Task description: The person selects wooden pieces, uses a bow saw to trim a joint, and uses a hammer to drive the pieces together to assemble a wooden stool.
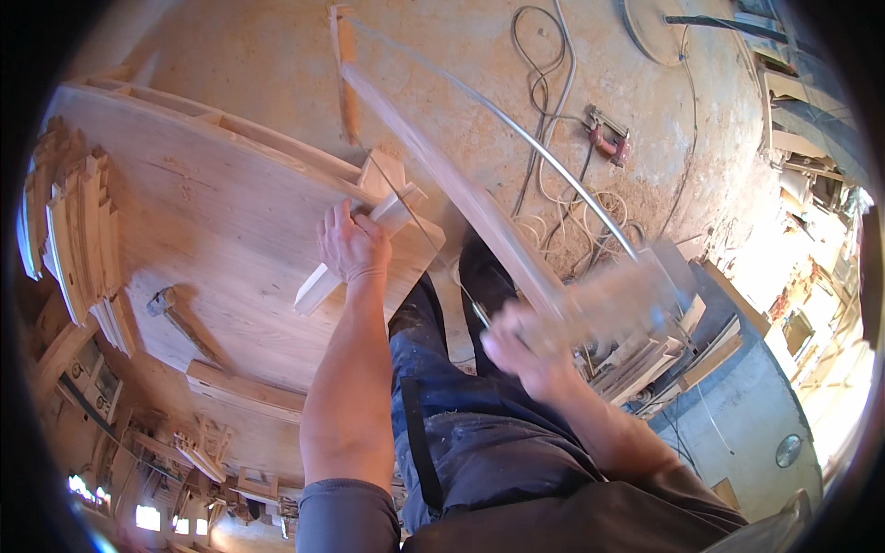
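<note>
Left hand [353, 247] pressed wood strip [355, 253] flat on counter [212, 230], fingers wrapped over it near overhanging end. Right hand [525, 346], blurred, fingers closed on frame saw [479, 207] handle. Blade met strip just beyond left fingers. Best: clamp firmly, stroke long, fingers clear of cut.

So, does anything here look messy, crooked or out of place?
A little. The wooden strip under the left hand lies slantwise, its end past the workbench corner. Loose cables sprawl in loops over the dusty floor, beside a red tool. The frame saw in the right hand is blurred.
</note>
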Demonstrator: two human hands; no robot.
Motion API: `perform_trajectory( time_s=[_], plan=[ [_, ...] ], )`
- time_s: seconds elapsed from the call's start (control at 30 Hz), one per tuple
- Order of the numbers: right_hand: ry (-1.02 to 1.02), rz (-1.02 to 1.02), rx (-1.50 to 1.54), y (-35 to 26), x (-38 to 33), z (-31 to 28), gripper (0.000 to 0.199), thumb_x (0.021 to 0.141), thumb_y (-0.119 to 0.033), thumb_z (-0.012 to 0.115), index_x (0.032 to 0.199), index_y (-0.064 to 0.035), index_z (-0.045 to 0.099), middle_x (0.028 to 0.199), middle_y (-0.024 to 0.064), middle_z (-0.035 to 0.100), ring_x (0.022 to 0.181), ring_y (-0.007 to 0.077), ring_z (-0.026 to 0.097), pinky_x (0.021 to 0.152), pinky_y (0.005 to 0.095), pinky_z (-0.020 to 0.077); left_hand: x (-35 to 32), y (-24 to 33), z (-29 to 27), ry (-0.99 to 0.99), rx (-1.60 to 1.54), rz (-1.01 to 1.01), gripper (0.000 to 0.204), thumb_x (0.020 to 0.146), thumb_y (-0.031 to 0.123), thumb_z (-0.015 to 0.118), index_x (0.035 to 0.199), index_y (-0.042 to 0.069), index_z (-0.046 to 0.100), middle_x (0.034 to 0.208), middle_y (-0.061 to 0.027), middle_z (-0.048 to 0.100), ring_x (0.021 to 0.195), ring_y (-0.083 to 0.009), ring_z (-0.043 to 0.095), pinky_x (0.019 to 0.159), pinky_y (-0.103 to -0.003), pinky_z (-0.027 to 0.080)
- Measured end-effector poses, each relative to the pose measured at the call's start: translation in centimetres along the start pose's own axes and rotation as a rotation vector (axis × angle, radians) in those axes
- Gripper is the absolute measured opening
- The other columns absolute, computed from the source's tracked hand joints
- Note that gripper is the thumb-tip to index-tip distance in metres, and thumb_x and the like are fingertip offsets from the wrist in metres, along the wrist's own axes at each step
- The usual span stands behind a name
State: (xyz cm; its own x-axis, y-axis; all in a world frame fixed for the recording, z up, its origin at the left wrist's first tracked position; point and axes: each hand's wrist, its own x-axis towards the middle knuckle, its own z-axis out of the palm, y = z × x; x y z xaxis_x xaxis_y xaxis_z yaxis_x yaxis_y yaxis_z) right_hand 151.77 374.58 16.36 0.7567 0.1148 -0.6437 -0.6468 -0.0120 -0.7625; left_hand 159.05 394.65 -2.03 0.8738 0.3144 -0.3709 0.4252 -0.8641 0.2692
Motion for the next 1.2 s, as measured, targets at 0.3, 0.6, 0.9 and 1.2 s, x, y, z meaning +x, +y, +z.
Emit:
perform_trajectory(
  time_s=[0.3,0.6,0.9,1.2],
  plan=[
    [0.135,0.174,0.358,-1.4,8.4,3.2,0.024,0.091,-0.006,0.068,0.074,-0.0066,0.05,0.059,0.0015,0.051,0.05,0.0105,0.048,0.047,0.0271,0.0364,-0.3,-0.6,0.5,0.067,-0.028,0.021,0.03,0.084,0.016,0.05,0.106,0.01,0.069,0.101,-0.0123,0.067,0.097,-0.035,0.059,0.086,-0.045,0.047],
    [0.192,0.203,0.485,-2.7,6.7,2.8,0.025,0.09,-0.006,0.069,0.073,-0.0055,0.052,0.059,0.0009,0.049,0.051,0.0101,0.049,0.048,0.0274,0.0401,-0.5,-0.4,-0.1,0.053,-0.033,0.022,0.034,0.086,0.019,0.048,0.112,0.008,0.067,0.104,-0.0136,0.066,0.102,-0.0355,0.058,0.09,-0.046,0.046],
    [0.177,0.332,0.359,-9.1,2.8,4.0,0.025,0.089,-0.007,0.069,0.072,-0.0067,0.051,0.059,0.0012,0.049,0.05,0.0112,0.047,0.05,0.0301,0.0415,-0.6,-0.9,0.9,0.187,-0.024,0.118,0.026,0.082,0.014,0.054,0.105,0.01,0.065,0.094,-0.0133,0.065,0.091,-0.0353,0.058,0.082,-0.046,0.047],
    [0.28,0.178,0.391,-7.2,6.1,1.4,0.027,0.09,-0.012,0.067,0.071,-0.0106,0.047,0.057,0.0009,0.047,0.05,0.0136,0.049,0.056,0.0313,0.0435,-0.2,-1.1,0.6,0.17,-0.057,0.121,0.022,0.086,0.021,0.055,0.101,0.009,0.065,0.094,-0.0131,0.065,0.092,-0.0337,0.058,0.082,-0.045,0.047]
  ],
)
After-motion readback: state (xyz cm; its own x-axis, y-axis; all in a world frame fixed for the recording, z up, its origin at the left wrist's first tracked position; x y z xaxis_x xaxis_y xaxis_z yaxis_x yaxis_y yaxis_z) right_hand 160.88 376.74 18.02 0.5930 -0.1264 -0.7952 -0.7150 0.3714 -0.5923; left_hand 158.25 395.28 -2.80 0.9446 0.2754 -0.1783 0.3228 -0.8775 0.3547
